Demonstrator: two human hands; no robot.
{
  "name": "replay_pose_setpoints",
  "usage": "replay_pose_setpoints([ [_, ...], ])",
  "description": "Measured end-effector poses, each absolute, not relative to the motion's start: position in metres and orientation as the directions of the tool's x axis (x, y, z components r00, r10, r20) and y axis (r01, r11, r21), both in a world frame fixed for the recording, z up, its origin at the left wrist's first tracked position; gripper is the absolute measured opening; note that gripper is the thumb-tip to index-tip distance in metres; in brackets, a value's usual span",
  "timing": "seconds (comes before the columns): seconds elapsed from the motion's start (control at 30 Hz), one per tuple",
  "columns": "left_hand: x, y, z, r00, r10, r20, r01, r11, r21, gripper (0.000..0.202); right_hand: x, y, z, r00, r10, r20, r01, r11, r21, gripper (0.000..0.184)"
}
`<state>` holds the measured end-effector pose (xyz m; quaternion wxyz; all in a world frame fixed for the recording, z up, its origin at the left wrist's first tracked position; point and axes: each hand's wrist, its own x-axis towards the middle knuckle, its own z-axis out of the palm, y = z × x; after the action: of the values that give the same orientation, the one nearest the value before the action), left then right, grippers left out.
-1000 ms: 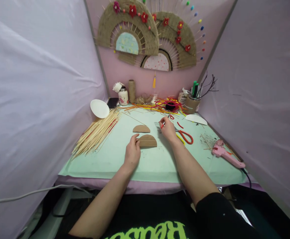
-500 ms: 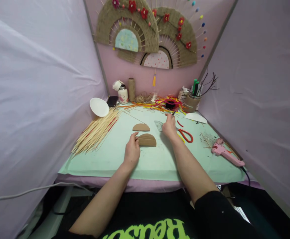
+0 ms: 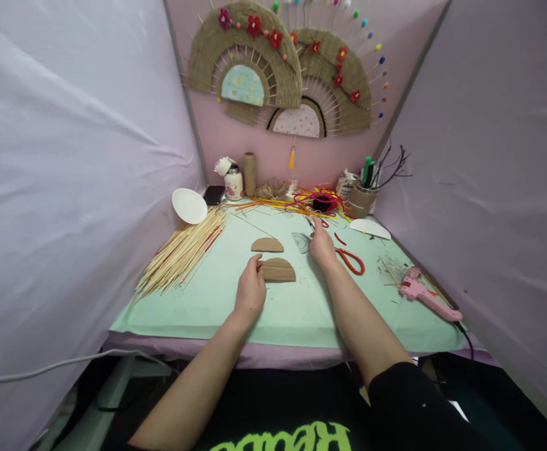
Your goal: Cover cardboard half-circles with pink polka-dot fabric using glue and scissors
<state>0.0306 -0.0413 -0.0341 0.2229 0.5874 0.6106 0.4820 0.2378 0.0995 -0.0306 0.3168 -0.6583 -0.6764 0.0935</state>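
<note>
My left hand (image 3: 251, 285) is closed on the left end of a half-circle of brown corrugated cardboard (image 3: 279, 270), pinching it between thumb and fingers. A second cardboard half-circle (image 3: 267, 245) lies flat just beyond it. Farther right, my right hand (image 3: 323, 243) is closed around a slim, dark, pointed object (image 3: 310, 221); its kind is too small to make out. A clear protractor (image 3: 300, 242) lies just left of that hand. Red-handled scissors (image 3: 351, 262) rest to its right, their blades hidden behind the hand.
Bamboo sticks (image 3: 182, 250) and a white bowl (image 3: 189, 206) lie left. A pink glue gun (image 3: 428, 294) is at right, near a white half-disc (image 3: 370, 228). Colourful pipe cleaners (image 3: 296, 199), a twine spool (image 3: 250, 174) and a pen pot (image 3: 362, 199) line the back.
My right hand has shifted slightly, and the pointed object in it has swung from the right side to the left. My left hand still holds the cardboard. The camera view has tilted slightly up.
</note>
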Motion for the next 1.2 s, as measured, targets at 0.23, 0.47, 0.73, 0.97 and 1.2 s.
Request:
replay_pose_setpoints([
  [0.23, 0.031, -0.040, -0.039, -0.194, 0.935, 0.298, 0.526, -0.158, 0.836, 0.043, 0.236, 0.111, -0.037, 0.099, 0.948, 0.304, 0.871, 0.065, -0.488, 0.052],
  [0.47, 0.030, -0.040, -0.043, -0.166, 0.919, 0.358, 0.576, -0.204, 0.791, 0.044, 0.228, 0.102, -0.033, 0.084, 0.925, 0.370, 0.873, 0.110, -0.474, 0.036],
  [0.73, 0.031, -0.045, -0.033, -0.156, 0.879, 0.451, 0.637, -0.259, 0.726, 0.021, 0.221, 0.095, -0.026, 0.012, 0.920, 0.391, 0.831, 0.208, -0.515, 0.028],
  [0.97, 0.036, -0.053, -0.019, -0.098, 0.849, 0.520, 0.508, -0.407, 0.759, 0.015, 0.219, 0.092, -0.026, -0.004, 0.917, 0.398, 0.785, 0.250, -0.567, 0.025],
  [1.2, 0.037, -0.059, -0.022, -0.084, 0.928, 0.362, 0.451, -0.289, 0.844, 0.042, 0.214, 0.089, -0.027, -0.074, 0.925, 0.373, 0.755, 0.296, -0.585, 0.038],
])
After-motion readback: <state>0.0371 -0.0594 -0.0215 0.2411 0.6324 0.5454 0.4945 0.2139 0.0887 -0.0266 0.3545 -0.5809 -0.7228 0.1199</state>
